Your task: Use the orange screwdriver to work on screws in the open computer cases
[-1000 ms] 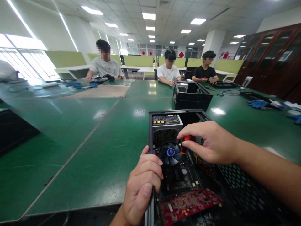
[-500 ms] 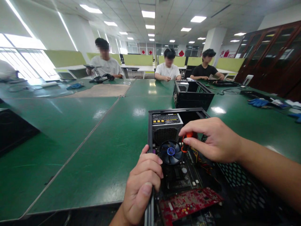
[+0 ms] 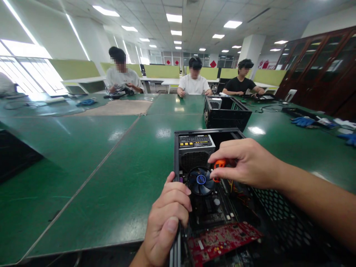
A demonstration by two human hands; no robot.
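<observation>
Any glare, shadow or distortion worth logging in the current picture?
Head view: ceiling lights glare off the green tabletop, and the left window is washed out; head view: shadow hides detail in the computer case's near right; head view: wide-angle distortion tilts the cabinets.

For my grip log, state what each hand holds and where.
The right hand holds an orange tool, probably a screwdriver, by its handle; the left hand grips the computer case by its side edge.
</observation>
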